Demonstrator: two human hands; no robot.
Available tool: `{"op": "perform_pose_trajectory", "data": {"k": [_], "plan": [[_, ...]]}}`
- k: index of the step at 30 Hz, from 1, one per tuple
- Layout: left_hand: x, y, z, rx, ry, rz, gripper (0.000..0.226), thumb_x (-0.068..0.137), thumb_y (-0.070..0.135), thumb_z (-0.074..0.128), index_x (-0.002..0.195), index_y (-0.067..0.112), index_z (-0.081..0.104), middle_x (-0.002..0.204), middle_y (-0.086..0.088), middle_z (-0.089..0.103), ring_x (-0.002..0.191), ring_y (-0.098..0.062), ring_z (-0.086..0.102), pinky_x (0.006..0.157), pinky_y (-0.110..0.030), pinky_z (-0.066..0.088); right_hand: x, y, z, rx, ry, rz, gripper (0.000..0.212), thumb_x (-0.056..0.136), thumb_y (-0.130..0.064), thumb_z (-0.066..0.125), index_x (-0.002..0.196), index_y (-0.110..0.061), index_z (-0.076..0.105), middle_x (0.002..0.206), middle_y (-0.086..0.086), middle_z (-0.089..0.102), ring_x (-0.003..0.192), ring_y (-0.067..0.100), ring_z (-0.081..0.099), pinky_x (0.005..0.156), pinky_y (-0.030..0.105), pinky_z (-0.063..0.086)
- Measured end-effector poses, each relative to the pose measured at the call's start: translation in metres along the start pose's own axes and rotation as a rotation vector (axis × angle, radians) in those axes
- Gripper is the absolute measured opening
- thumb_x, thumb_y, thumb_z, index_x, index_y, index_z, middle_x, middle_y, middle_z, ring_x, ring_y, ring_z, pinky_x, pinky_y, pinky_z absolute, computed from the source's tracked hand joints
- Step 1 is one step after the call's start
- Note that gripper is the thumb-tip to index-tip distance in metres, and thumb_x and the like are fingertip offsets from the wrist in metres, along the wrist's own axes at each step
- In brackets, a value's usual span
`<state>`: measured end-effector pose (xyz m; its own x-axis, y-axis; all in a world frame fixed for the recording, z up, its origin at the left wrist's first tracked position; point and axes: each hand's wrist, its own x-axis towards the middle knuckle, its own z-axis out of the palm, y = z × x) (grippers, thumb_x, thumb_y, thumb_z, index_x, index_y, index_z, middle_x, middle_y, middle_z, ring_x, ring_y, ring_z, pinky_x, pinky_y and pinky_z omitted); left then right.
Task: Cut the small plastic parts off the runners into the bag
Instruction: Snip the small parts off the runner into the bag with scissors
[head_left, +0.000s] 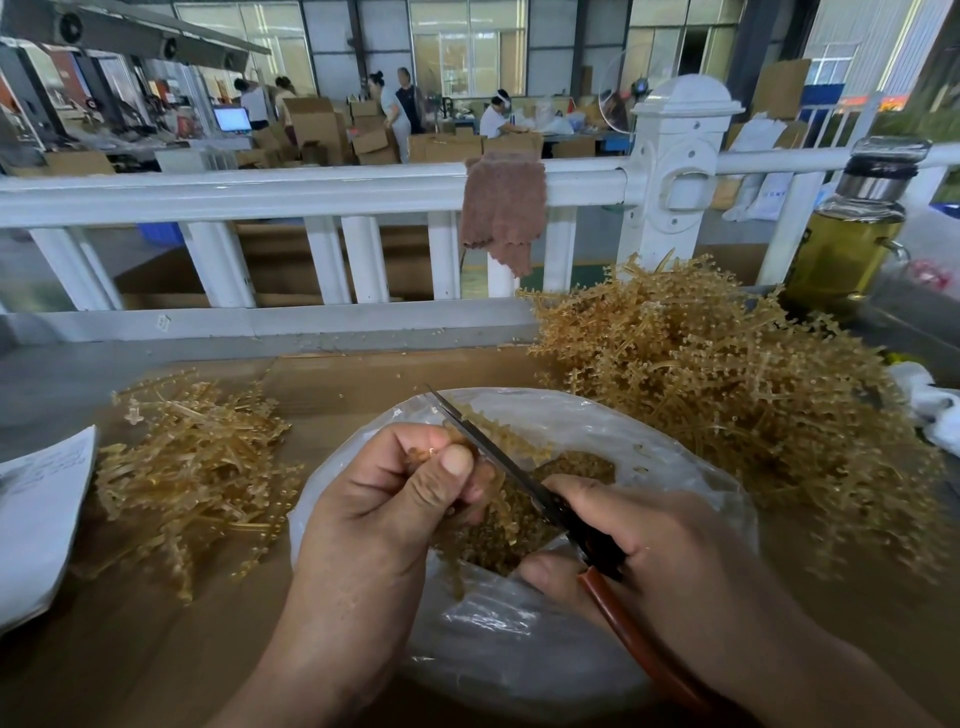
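My left hand pinches an amber plastic runner over the open clear bag. My right hand grips scissors by their red-brown handles, blades pointing up-left beside the runner. Small amber cut parts lie in a heap inside the bag. A big tangle of runners with parts is piled at the right. A flatter pile of bare runners lies at the left.
Cardboard covers the worktop. A white railing with a brown cloth stands behind. A bottle of yellow-green liquid sits far right, papers at left. People work among boxes in the background.
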<state>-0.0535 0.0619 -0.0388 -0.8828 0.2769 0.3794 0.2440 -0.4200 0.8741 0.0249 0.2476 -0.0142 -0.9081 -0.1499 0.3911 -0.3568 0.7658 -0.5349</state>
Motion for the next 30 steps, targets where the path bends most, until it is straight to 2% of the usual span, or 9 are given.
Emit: {"op": "perform_pose_trajectory", "data": {"k": [3,8,12,15,18,23,26,30], "plan": [[-0.0003,0.0007,0.0005,-0.012,0.002,-0.004,0.011,0.081,0.031,0.073,0.082,0.02,0.071,0.073,-0.009,0.062,0.07,-0.016,0.06,0.065,-0.025,0.053,-0.0003,0.0008,0.0009,-0.009,0.014,-0.001,0.045,0.085,-0.066,0.057,0.123,-0.045,0.05,0.076,-0.011,0.065,0.066,0.0,0.062,0.054,0.018,0.046],[-0.0003,0.0014,0.0008,-0.018,0.003,-0.009,0.012,0.08,0.031,0.073,0.083,0.019,0.072,0.074,-0.01,0.063,0.07,-0.016,0.061,0.066,-0.025,0.053,-0.0001,0.0012,0.0018,0.004,0.006,-0.004,0.041,0.085,-0.064,0.059,0.121,-0.045,0.052,0.076,-0.013,0.063,0.066,-0.002,0.061,0.052,0.013,0.043],[0.0004,0.0008,0.0006,-0.024,-0.004,0.0,0.011,0.082,0.029,0.072,0.083,0.018,0.07,0.074,-0.01,0.061,0.07,-0.017,0.058,0.065,-0.026,0.052,-0.0003,0.0016,0.0022,-0.008,-0.008,-0.008,0.042,0.085,-0.064,0.058,0.122,-0.047,0.05,0.075,-0.013,0.062,0.067,0.0,0.06,0.052,0.013,0.041],[0.0007,-0.0001,-0.0003,-0.02,-0.012,0.001,0.013,0.084,0.029,0.072,0.085,0.017,0.069,0.074,-0.01,0.06,0.07,-0.017,0.056,0.065,-0.026,0.051,0.0001,0.0028,0.0028,-0.033,-0.005,0.006,0.047,0.082,-0.069,0.055,0.125,-0.052,0.043,0.076,-0.011,0.064,0.069,0.001,0.061,0.056,0.019,0.046],[0.0005,0.0001,-0.0008,-0.024,-0.017,-0.011,0.015,0.083,0.029,0.072,0.086,0.015,0.068,0.074,-0.01,0.06,0.07,-0.017,0.057,0.066,-0.025,0.051,0.0005,0.0031,0.0022,-0.02,-0.027,0.011,0.05,0.083,-0.07,0.054,0.127,-0.05,0.043,0.079,-0.01,0.066,0.071,0.001,0.063,0.059,0.022,0.048],[0.0003,-0.0002,0.0001,-0.026,0.0,-0.031,0.016,0.08,0.031,0.074,0.085,0.017,0.069,0.074,-0.01,0.06,0.069,-0.017,0.058,0.065,-0.025,0.051,0.0002,0.0037,0.0014,-0.019,-0.014,0.006,0.043,0.084,-0.067,0.055,0.122,-0.047,0.051,0.076,-0.013,0.065,0.067,0.001,0.062,0.054,0.021,0.047],[0.0004,-0.0002,0.0004,-0.036,0.002,-0.034,0.015,0.079,0.03,0.074,0.084,0.017,0.069,0.074,-0.011,0.06,0.069,-0.017,0.058,0.065,-0.025,0.051,0.0009,0.0052,0.0016,-0.004,-0.008,0.021,0.042,0.084,-0.067,0.055,0.119,-0.045,0.051,0.078,-0.01,0.067,0.067,0.002,0.063,0.055,0.024,0.048],[0.0001,0.0005,0.0001,-0.035,0.008,-0.037,0.012,0.078,0.032,0.075,0.082,0.021,0.07,0.075,-0.011,0.062,0.069,-0.017,0.059,0.065,-0.026,0.052,0.0011,0.0055,0.0011,-0.036,0.007,0.013,0.037,0.084,-0.066,0.056,0.116,-0.047,0.054,0.078,-0.015,0.063,0.065,0.0,0.06,0.05,0.016,0.043]]}}
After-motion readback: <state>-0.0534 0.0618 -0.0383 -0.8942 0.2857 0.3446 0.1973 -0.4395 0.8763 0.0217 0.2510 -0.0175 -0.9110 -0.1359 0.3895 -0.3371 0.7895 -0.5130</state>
